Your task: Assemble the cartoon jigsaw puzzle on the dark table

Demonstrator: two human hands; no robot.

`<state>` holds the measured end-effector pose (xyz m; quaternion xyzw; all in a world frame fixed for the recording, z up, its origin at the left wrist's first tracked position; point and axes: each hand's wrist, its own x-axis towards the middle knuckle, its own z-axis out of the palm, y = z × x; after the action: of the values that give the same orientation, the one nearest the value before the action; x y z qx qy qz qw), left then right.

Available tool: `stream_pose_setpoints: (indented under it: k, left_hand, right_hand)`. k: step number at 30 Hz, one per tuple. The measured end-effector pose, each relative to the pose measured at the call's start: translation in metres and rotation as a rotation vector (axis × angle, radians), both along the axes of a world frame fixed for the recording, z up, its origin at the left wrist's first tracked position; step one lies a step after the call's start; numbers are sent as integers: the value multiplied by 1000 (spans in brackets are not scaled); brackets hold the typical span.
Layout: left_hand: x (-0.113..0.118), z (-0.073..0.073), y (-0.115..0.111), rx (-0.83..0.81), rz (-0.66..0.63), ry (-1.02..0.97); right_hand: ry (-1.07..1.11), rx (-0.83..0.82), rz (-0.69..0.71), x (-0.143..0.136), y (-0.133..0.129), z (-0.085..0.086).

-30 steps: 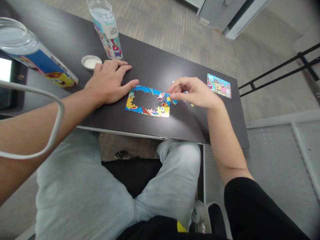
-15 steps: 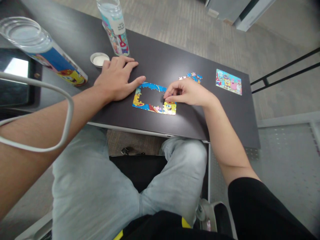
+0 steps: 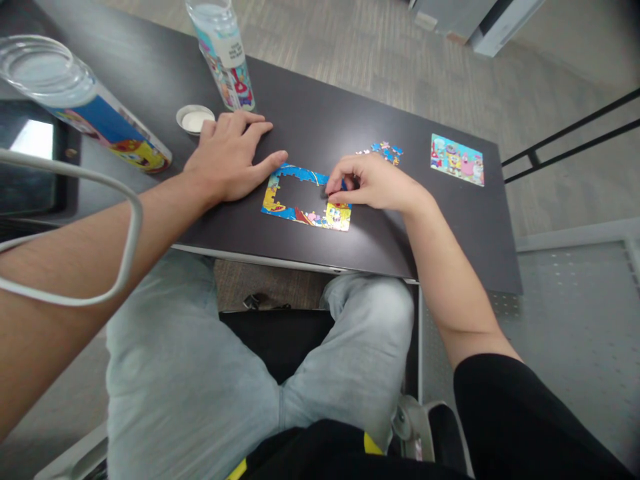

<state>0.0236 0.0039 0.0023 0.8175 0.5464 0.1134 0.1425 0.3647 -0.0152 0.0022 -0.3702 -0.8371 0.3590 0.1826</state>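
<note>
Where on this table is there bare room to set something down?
Bare: between slim jar and loose pieces; right end, nearer than picture card. Crowded: left end, with wide jar, lid and dark screen; around puzzle frame, with left hand and right hand.

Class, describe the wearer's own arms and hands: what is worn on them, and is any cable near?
Both the left hand and right hand are ungloved, with no watch or ring visible. A loose, short black sleeve covers the right upper arm; none shows on the left. A white cable loops across the left forearm.
</note>
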Motion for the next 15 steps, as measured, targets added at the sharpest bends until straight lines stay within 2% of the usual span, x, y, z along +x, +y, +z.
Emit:
stream_pose_setpoints:
  k: [4, 15]
  left_hand:
    - [-2, -2, 1, 2, -2, 2]
    - [-3, -6, 4, 5, -18, -33]
  right_hand:
    - [-12, 49, 8, 2, 3, -4]
    - [32, 42, 27, 16, 5, -6]
